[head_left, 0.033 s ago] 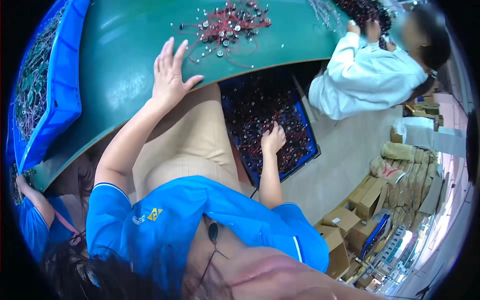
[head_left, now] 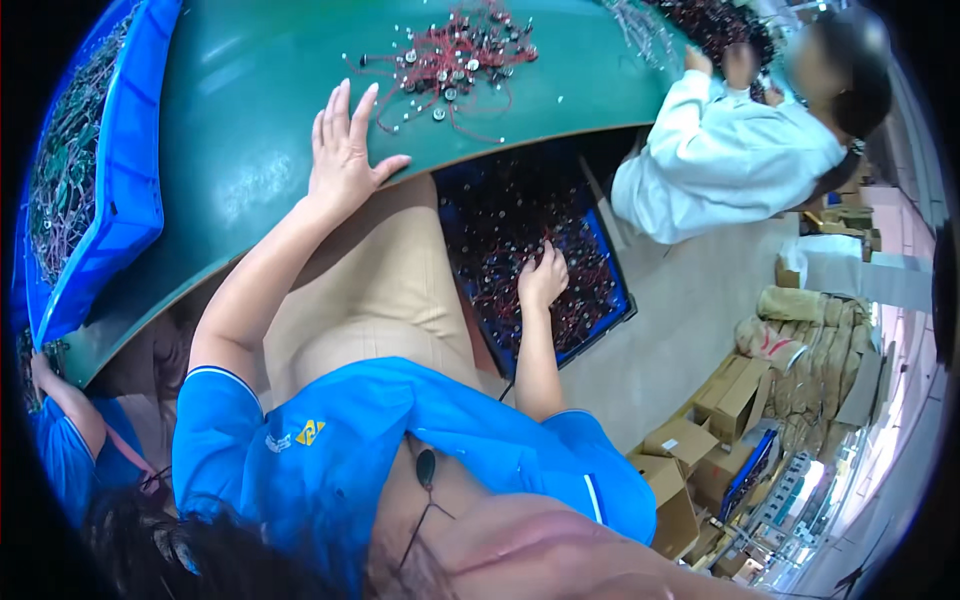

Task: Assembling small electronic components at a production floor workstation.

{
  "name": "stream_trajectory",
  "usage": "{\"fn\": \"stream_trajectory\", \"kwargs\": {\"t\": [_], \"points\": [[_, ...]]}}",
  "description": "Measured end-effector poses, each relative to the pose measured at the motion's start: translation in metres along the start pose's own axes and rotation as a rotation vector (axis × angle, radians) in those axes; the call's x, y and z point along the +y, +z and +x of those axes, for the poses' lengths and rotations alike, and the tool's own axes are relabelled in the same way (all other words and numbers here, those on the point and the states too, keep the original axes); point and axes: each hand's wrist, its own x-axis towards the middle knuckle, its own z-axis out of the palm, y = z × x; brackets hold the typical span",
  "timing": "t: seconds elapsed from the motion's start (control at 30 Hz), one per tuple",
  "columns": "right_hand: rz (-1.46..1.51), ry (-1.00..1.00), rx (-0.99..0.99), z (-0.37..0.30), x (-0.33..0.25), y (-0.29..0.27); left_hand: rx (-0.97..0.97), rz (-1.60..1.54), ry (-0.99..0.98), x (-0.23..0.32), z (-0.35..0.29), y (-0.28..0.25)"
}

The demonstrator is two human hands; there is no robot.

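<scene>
Wired parts (head_left: pixel 588 290) lie under right grip (head_left: pixel 544 277), hold unclear; spread left grip (head_left: pixel 342 160) rests at table (head_left: pixel 570 115) edge.

The green counter (head_left: pixel 240 130) has a smooth, slightly glossy top with a curved-looking near edge, where the left hand (head_left: pixel 343 160) rests with fingers spread. On it lie a loose pile of red-wired round parts (head_left: pixel 455 62), some pale strands (head_left: pixel 640 32), a dark reddish heap (head_left: pixel 722 28) and, leftmost, a blue bin (head_left: pixel 130 185).
</scene>
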Motion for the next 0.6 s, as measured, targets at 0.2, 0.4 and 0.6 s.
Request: {"fn": "stream_trajectory", "kwargs": {"t": [0.2, 0.4, 0.6], "points": [[0.379, -0.411, 0.4, 0.035, -0.118, -0.061, -0.007, 0.021, 0.008, -0.003, 0.051, 0.036], [0.63, -0.551, 0.474, 0.143, -0.212, -0.087, 0.056, 0.036, 0.044, -0.003, 0.093, 0.058], [0.714, -0.519, 0.292, 0.223, -0.27, -0.059, -0.018, -0.146, 0.131, -0.015, 0.136, 0.076]]}}
